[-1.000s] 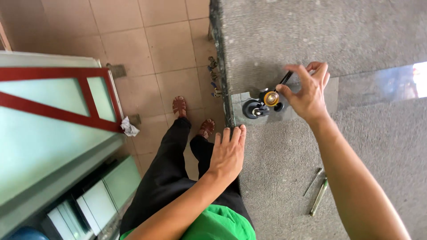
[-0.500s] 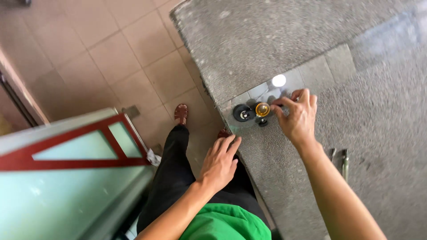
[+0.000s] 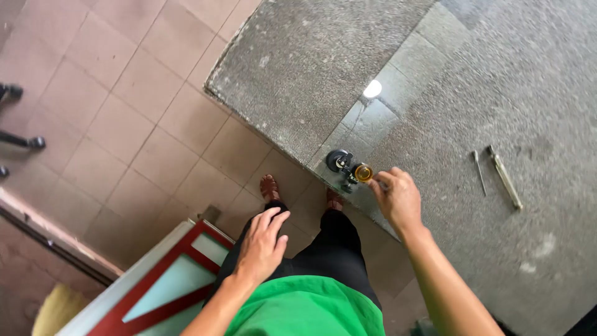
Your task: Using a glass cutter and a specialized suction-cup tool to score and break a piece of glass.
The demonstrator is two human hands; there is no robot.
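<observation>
Right hand: the right hand (image 3: 398, 198) is being held at the near edge of the grey stone tabletop (image 3: 497, 74), fingers loosely curled, fingertips being pressed to the amber knob of the small tool; a full grip around it is not being shown.
Left hand: the left hand (image 3: 261, 246) is being held open with fingers spread, nothing in it, hovering over the dark trousers (image 3: 336, 249), well apart from the tabletop.
Tool: a small black-and-amber wheeled tool (image 3: 348, 167) is being kept on a glass sheet (image 3: 373, 121), just beside the sheet's near edge and close to the tabletop corner.
Glass sheet: it is lying flat on the tabletop, a bright light spot being reflected near its far part.
Handling note: judged from this view, steady downward pressure and a straight path are being called for; the idle hand would be better placed flat on the glass so the sheet is not being shifted toward the edge.
Risk: the tool is sitting near the edge, so a slip could carry it off over the tiled floor (image 3: 124, 112).
Other items: two slim metal tools (image 3: 497, 171) are lying on the tabletop, well apart to the right.
Containers: none are being seen.
Below: a red-framed glass panel (image 3: 168, 280) is lying beside the legs.
</observation>
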